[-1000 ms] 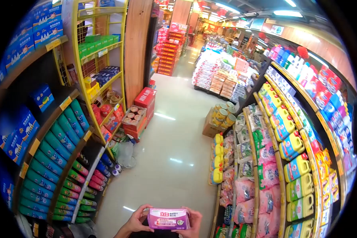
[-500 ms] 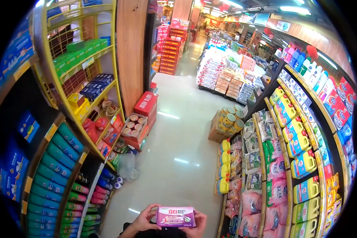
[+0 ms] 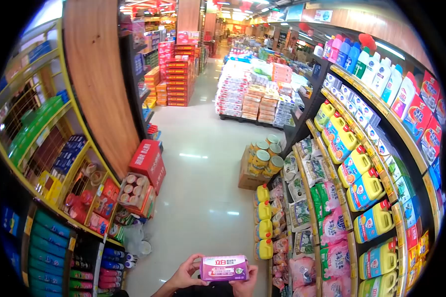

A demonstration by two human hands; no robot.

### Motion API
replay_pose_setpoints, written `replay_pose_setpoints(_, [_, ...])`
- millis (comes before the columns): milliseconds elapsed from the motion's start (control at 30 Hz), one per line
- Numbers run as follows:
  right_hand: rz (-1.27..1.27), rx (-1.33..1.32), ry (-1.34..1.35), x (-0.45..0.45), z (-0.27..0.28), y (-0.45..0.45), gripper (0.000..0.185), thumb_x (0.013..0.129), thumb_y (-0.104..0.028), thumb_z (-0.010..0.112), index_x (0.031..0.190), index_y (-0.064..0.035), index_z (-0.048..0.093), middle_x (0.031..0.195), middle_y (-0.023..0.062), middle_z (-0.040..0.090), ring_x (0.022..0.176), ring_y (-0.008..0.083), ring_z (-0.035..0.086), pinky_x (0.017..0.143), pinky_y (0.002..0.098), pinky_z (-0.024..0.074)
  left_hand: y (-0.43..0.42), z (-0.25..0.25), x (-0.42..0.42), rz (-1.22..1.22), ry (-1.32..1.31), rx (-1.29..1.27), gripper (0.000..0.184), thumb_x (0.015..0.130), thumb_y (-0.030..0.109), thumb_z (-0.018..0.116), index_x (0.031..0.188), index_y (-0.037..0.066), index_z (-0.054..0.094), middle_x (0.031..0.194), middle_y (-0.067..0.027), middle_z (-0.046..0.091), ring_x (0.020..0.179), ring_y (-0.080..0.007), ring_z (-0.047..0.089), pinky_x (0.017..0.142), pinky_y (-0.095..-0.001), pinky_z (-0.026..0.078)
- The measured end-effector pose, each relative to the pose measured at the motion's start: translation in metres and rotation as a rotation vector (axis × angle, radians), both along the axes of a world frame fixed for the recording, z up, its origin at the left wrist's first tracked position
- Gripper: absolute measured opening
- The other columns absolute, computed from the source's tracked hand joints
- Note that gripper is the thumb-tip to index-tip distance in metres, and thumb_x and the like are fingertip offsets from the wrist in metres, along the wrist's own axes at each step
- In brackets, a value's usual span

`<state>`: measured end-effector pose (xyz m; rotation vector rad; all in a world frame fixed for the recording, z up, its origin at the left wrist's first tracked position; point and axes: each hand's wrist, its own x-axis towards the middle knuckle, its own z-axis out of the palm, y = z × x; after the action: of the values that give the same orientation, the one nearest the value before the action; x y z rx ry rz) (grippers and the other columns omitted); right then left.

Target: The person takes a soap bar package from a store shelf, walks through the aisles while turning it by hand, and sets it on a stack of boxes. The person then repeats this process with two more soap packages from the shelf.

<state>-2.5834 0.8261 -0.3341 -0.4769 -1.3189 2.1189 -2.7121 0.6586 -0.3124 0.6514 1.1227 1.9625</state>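
Observation:
Both my hands hold a purple and pink packet of laundry soap with its printed front turned up toward me, low in the head view. My left hand grips its left end, thumb along the edge. Around the right end my right hand is closed, with its thumb near the corner. The packet's underside and some of my fingers are hidden.
A shelf on the right bears yellow-capped jugs, pink bags and upright bottles. A carton of cans stands on the aisle floor. Left are a yellow rack, a red box and a wooden pillar.
The view has turned right and moved forward along the aisle, so the pillar and red box sit farther left. Both hands keep hold of the soap packet, slightly further right in view.

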Motion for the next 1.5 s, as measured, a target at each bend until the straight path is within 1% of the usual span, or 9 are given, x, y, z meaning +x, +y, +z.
replay_pose_setpoints(100, [-0.077, 0.107, 0.011, -0.023, 0.031, 0.035, 0.054, 0.071, -0.005, 0.079, 0.107, -0.0099, 0.040, 0.110, 0.0061, 0.049, 0.109, 0.0187, 0.051, 0.091, 0.0347, 0.0469, 0.045, 0.011, -0.018, 0.012, -0.039, 0.009, 0.087, 0.067, -0.004, 0.081, 0.137, 0.005, 0.030, 0.123, -0.0105, 0.059, 0.120, -0.0175, 0.049, 0.105, -0.0348, 0.032])
replay_pose_setpoints(133, [-0.119, 0.249, -0.070, -0.030, 0.022, 0.043, 0.055, 0.082, -0.036, 0.073, 0.115, -0.0054, 0.042, 0.124, 0.0147, 0.048, 0.117, 0.0245, 0.047, 0.099, 0.0410, 0.0412, 0.058, 0.017, -0.022, 0.026, -0.059, 0.008, 0.087, 0.068, -0.005, 0.081, 0.137, 0.005, 0.029, 0.123, -0.0106, 0.059, 0.120, -0.0174, 0.049, 0.105, -0.0348, 0.032])
replay_pose_setpoints(233, [-0.093, -0.067, 0.199, -0.056, 0.006, 0.064, 0.080, 0.064, -0.005, 0.086, 0.123, -0.0057, 0.032, 0.128, 0.0164, 0.048, 0.118, 0.0251, 0.050, 0.099, 0.0429, 0.0445, 0.080, 0.023, -0.035, 0.064, -0.088, 0.001, 0.087, 0.068, -0.005, 0.081, 0.137, 0.005, 0.029, 0.122, -0.0104, 0.059, 0.120, -0.0173, 0.049, 0.104, -0.0347, 0.033])
replay_pose_setpoints(533, [-0.046, -0.009, 0.140, -0.114, -0.012, 0.105, 0.080, 0.072, -0.002, 0.079, 0.132, -0.0078, 0.026, 0.127, 0.0107, 0.045, 0.116, 0.0204, 0.048, 0.097, 0.0360, 0.0432, 0.116, 0.009, -0.096, 0.088, -0.134, -0.031, 0.090, 0.068, -0.004, 0.081, 0.138, 0.006, 0.026, 0.119, -0.0077, 0.060, 0.116, -0.0172, 0.052, 0.101, -0.0342, 0.035])
replay_pose_setpoints(733, [-0.113, -0.156, 0.188, -0.176, -0.002, 0.139, 0.080, 0.075, 0.005, 0.072, 0.136, -0.0073, 0.023, 0.131, 0.0110, 0.043, 0.117, 0.0199, 0.047, 0.097, 0.0354, 0.0434, 0.163, 0.003, -0.161, 0.047, -0.161, 0.029, 0.089, 0.068, -0.003, 0.082, 0.137, 0.005, 0.027, 0.120, -0.0082, 0.060, 0.117, -0.0170, 0.052, 0.102, -0.0344, 0.034])
replay_pose_setpoints(833, [-0.174, -0.016, 0.108, -0.223, 0.004, 0.156, 0.078, 0.076, 0.005, 0.071, 0.137, -0.0080, 0.023, 0.131, 0.0112, 0.042, 0.118, 0.0201, 0.047, 0.097, 0.0359, 0.0436, 0.184, 0.012, -0.205, 0.058, -0.165, 0.046, 0.088, 0.068, -0.002, 0.082, 0.137, 0.005, 0.028, 0.120, -0.0091, 0.060, 0.118, -0.0178, 0.051, 0.104, -0.0348, 0.033])
replay_pose_setpoints(967, [-0.045, -0.043, 0.280, -0.306, 0.038, 0.184, 0.074, 0.078, 0.001, 0.072, 0.135, -0.0073, 0.025, 0.129, 0.0111, 0.044, 0.118, 0.0200, 0.047, 0.098, 0.0363, 0.0432, 0.206, 0.007, -0.276, 0.106, -0.131, 0.078, 0.088, 0.067, 0.000, 0.083, 0.136, 0.005, 0.029, 0.122, -0.0112, 0.058, 0.118, -0.0195, 0.051, 0.104, -0.0356, 0.034])
replay_pose_setpoints(1233, [-0.138, -0.167, 0.221, -0.420, 0.056, 0.222, 0.073, 0.074, -0.003, 0.078, 0.130, -0.0063, 0.032, 0.122, 0.0081, 0.049, 0.110, 0.0186, 0.052, 0.092, 0.0337, 0.0471, 0.252, 0.010, -0.392, 0.123, -0.041, 0.013, 0.089, 0.066, 0.008, 0.086, 0.135, 0.004, 0.030, 0.126, -0.0137, 0.055, 0.119, -0.0218, 0.050, 0.104, -0.0372, 0.036])
replay_pose_setpoints(1500, [-0.162, 0.072, 0.266, -0.523, 0.057, 0.317, 0.086, 0.075, -0.022, 0.081, 0.138, -0.0048, 0.025, 0.126, 0.0091, 0.043, 0.116, 0.0192, 0.047, 0.099, 0.0351, 0.0418, 0.345, 0.032, -0.500, 0.085, -0.010, 0.045, 0.093, 0.063, 0.013, 0.089, 0.135, 0.005, 0.030, 0.126, -0.0143, 0.055, 0.120, -0.0234, 0.049, 0.104, -0.0389, 0.034])
